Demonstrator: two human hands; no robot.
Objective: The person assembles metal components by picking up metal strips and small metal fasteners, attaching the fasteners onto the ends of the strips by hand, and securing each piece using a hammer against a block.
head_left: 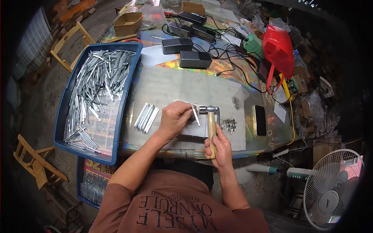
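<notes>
My left hand (173, 120) pinches a thin silvery metal rod (196, 116), its free end slanting down toward me. Wrapped round the wooden handle of a hammer (211, 128), my right hand (222, 150) keeps the steel head up beside the rod. Below both hands lies a flat, pale work block with a dark front edge, mostly hidden. Left of my left hand, several similar rods (146, 118) lie side by side on the grey sheet. A small pile of shiny metal pieces (229, 125) sits just right of the hammer.
A blue tray (86, 154) heaped with metal rods stands at left. At right lie a phone (259, 120) and a clear bag of small parts (236, 101). Black boxes (195, 59) with tangled cables and a red bag (278, 48) occupy the far side. A fan (330, 202) stands lower right.
</notes>
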